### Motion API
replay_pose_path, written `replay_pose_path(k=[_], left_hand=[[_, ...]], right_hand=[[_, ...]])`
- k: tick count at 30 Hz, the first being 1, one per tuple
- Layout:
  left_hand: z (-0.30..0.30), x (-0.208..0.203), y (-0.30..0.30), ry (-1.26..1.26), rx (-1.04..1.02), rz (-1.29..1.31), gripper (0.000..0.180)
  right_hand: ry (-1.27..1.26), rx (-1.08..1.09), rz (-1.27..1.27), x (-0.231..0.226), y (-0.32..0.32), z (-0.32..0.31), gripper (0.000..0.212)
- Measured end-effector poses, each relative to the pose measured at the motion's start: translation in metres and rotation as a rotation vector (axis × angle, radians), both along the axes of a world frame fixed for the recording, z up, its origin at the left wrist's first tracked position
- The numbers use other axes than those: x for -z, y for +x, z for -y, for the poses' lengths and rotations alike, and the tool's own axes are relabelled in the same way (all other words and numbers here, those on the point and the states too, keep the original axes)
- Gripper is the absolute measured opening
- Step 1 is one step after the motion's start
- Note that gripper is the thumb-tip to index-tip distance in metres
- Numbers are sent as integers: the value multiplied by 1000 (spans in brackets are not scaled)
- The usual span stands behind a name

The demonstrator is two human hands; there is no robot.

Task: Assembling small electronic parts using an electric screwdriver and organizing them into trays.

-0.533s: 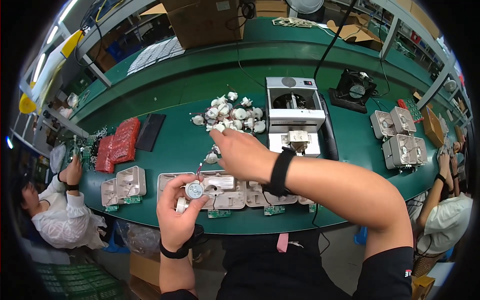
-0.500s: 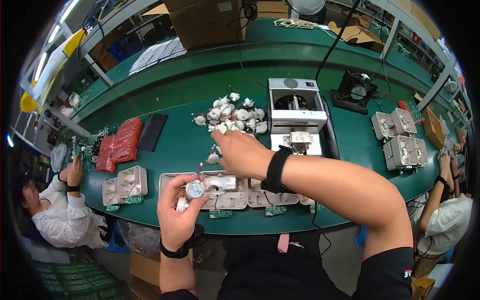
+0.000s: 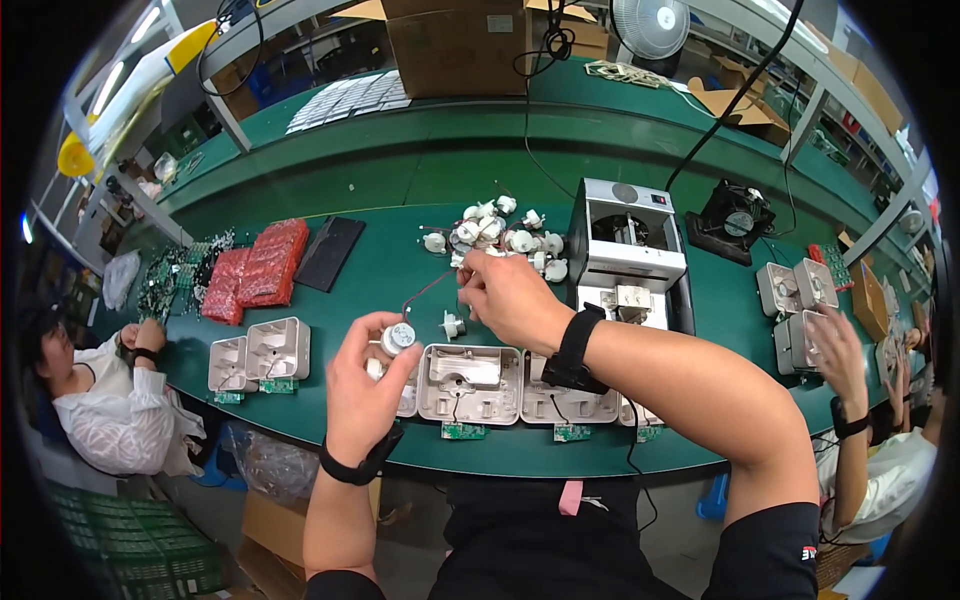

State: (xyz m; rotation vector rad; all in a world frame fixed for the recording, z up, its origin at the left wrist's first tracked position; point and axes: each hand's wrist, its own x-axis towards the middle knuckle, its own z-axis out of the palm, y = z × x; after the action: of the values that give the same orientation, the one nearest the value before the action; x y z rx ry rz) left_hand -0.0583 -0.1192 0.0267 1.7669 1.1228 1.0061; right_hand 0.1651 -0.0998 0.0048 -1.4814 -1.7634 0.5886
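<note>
My left hand (image 3: pixel 362 390) is closed round a small round motor (image 3: pixel 398 338) with a white case and silvery face. Another white piece (image 3: pixel 375 368) shows partly between its fingers. From the motor a thin red wire (image 3: pixel 428 290) rises to my right hand (image 3: pixel 515 298), whose thumb and forefinger pinch its end in front of the heap. That heap of white motors (image 3: pixel 490 232) has wires tangled among them. Below my right hand, a single white motor (image 3: pixel 453 325) lies on the table. Nearer me stands a row of pale plastic housings (image 3: pixel 470 402), with green circuit boards (image 3: pixel 463 431) along their front.
A grey-white machine (image 3: pixel 628 235) stands right of the heap, with a black fan (image 3: pixel 733 222) beyond it. Red bubble-wrap packs (image 3: pixel 262 268) and a dark flat block (image 3: pixel 331 254) lie left. More housings (image 3: pixel 278 348) sit at left. Co-workers sit at both sides.
My right hand has come back from the heap and now draws the red wire taut. The motor in my left hand has turned. The view has shifted, and the right co-worker's hand has risen.
</note>
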Motion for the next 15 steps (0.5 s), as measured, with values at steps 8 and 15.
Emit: replay_pose_path(k=[8,15], left_hand=[[-53,15,11,-179,98,19,31],[-79,4,39,-351,313,-43,36]], right_hand=[[-14,-27,44,-6,5,-2,18],[25,-52,73,-8,3,1,20]])
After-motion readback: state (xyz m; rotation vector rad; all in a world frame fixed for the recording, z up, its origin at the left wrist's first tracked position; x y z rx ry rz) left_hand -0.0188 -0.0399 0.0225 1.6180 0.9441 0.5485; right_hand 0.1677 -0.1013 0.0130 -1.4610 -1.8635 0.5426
